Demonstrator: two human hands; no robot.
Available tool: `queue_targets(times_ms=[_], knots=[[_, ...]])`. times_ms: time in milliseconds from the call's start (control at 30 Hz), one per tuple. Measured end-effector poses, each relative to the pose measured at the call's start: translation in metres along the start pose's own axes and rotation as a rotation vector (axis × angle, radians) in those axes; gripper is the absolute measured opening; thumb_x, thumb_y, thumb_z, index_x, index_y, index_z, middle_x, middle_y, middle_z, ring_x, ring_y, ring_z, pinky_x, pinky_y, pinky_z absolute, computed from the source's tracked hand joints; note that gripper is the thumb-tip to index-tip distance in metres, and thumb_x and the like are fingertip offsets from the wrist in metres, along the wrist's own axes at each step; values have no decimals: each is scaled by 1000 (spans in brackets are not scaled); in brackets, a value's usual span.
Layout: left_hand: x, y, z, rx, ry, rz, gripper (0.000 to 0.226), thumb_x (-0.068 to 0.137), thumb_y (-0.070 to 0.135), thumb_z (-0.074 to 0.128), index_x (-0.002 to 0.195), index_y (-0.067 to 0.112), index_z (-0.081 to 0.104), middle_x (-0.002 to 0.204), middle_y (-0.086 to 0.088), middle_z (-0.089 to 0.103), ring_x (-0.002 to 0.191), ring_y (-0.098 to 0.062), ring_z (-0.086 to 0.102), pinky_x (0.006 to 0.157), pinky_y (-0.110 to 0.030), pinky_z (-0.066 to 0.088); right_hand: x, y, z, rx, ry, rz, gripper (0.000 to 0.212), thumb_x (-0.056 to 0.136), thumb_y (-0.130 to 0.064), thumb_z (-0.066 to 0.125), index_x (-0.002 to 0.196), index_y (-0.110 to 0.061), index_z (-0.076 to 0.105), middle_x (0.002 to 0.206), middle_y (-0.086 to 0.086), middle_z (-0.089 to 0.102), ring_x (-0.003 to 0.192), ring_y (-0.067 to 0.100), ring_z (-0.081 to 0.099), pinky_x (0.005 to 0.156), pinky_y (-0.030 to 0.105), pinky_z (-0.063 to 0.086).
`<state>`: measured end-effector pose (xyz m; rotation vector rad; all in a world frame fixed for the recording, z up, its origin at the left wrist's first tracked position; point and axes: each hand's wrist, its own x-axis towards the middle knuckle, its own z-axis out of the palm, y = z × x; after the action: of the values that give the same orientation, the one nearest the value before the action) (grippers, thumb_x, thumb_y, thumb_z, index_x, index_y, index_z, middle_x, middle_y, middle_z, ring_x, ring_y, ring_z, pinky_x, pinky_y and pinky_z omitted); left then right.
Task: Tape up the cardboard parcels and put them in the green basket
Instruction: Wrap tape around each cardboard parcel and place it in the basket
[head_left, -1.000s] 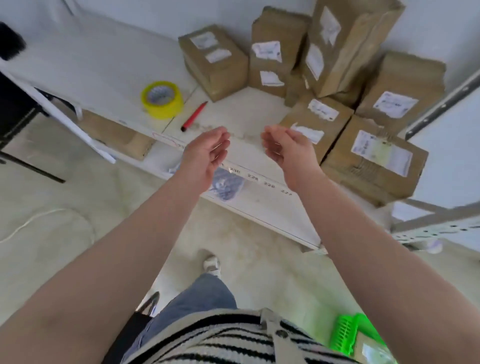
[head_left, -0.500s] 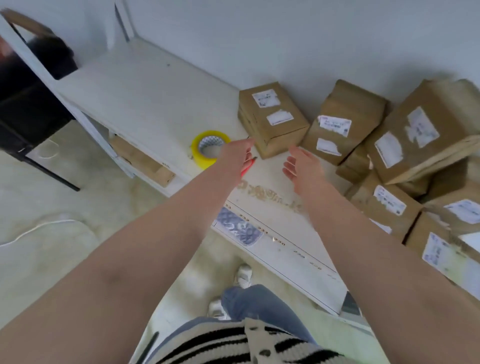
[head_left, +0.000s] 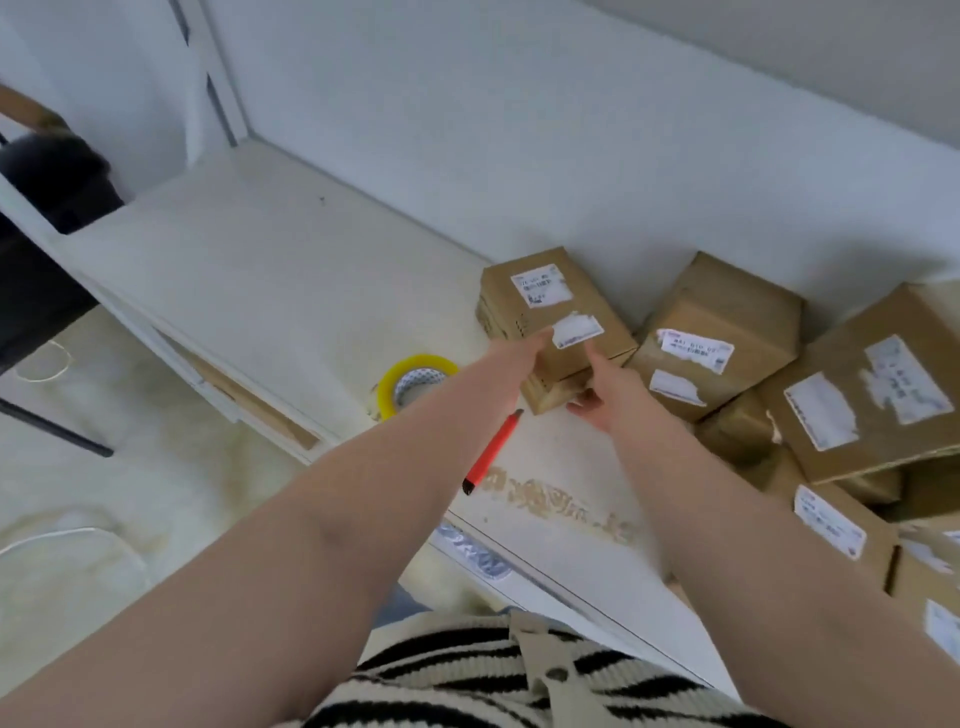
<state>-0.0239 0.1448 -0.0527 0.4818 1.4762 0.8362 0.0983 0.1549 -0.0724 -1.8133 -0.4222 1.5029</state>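
Both hands reach over the white desk (head_left: 270, 270), past a red marker (head_left: 491, 451). The left hand (head_left: 511, 358) and right hand (head_left: 605, 397) touch a labelled cardboard parcel (head_left: 553, 322); whether fingers curl round it is unclear. A yellow tape roll (head_left: 413, 382) sits left; more parcels (head_left: 717, 338) crowd right.
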Motion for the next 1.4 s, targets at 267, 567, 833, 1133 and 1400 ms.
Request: queue_targets(times_ms=[267, 567, 833, 1133, 1400], knots=[[24, 26, -29, 65, -47, -4, 76, 83, 50, 73, 136, 9, 36, 131, -6, 57, 113, -27, 59, 87, -32, 46, -29, 18, 77, 293, 191, -117, 21, 89, -12, 70, 107, -6, 61, 91, 9, 63, 71, 18, 60, 79, 38, 57], [43, 75, -140, 26, -62, 150, 63, 86, 40, 74, 127, 7, 39, 121, -4, 58, 109, -22, 59, 98, -36, 48, -85, 23, 149, 432, 250, -209, 49, 88, -46, 67, 125, -19, 49, 116, 0, 56, 96, 10, 58, 91, 34, 55], [40, 73, -242, -93, -369, 44, 43, 100, 28, 55, 133, 2, 53, 117, -7, 71, 104, -16, 69, 90, -31, 55, -98, 9, 155, 365, -162, -183, 34, 90, -45, 63, 109, -16, 67, 99, -1, 74, 92, 14, 69, 73, 29, 54], [11, 86, -261, 139, -48, 198, 45, 92, 64, 50, 102, 23, 64, 89, 17, 66, 86, -1, 57, 86, -26, 42, -115, 37, 198, 232, -139, -440, 31, 85, -13, 74, 114, -20, 68, 105, 1, 74, 94, 18, 72, 78, 31, 58], [-3, 82, -257, 250, 22, 297, 71, 79, 49, 78, 131, 10, 50, 122, -3, 63, 106, -22, 62, 77, -29, 47, -141, 59, 229, 61, -48, -616, 35, 82, -14, 76, 113, -28, 67, 103, -8, 72, 92, 8, 70, 79, 26, 57]])
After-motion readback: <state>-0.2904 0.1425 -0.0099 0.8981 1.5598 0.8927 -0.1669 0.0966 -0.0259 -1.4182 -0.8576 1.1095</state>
